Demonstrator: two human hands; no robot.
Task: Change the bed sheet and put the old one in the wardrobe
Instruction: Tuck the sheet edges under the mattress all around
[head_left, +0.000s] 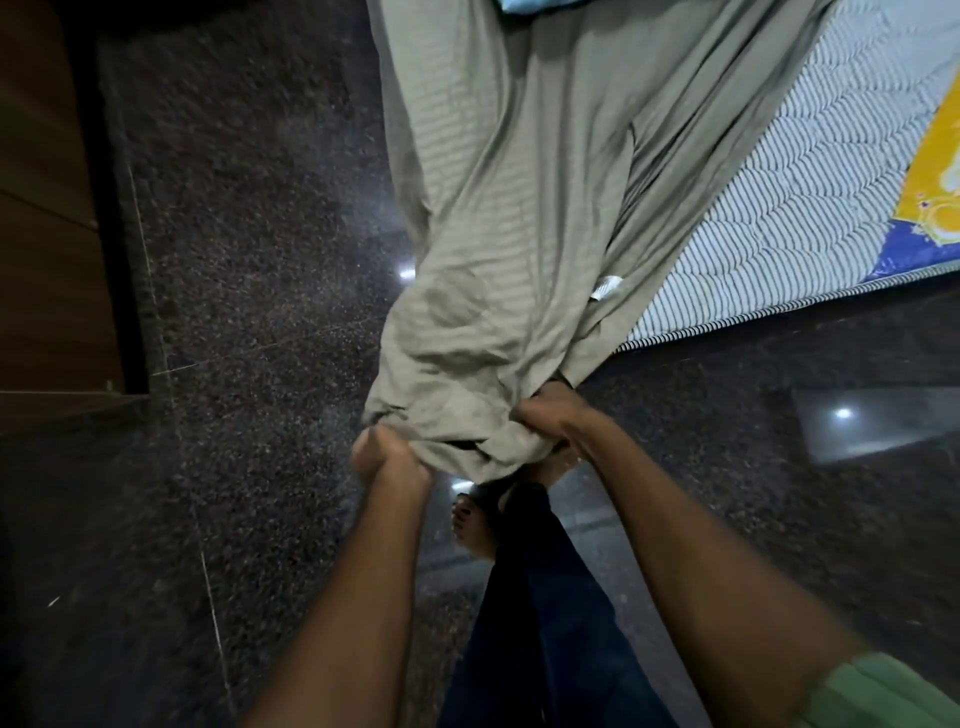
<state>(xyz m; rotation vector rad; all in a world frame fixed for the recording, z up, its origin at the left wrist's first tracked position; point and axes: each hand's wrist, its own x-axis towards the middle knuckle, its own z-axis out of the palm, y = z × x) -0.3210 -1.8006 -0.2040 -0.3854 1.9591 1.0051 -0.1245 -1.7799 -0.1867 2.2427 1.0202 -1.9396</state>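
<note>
A grey-green striped bed sheet (519, 218) stretches from the bed at the top down to my hands, bunched at its near end. My left hand (387, 457) grips the bunched edge on the left. My right hand (550, 413) grips the same edge on the right, fingers curled into the cloth. The sheet has come off the bare mattress (769, 223), white with thin dark stripes, which shows at the right. A small white label (607, 287) hangs from the sheet's right fold.
Dark speckled stone floor (249, 312) lies all around. A brown wooden furniture panel (47, 208) stands at the left edge. A yellow and blue printed cloth (930, 171) lies on the mattress at far right. My bare feet (472, 530) stand below the sheet.
</note>
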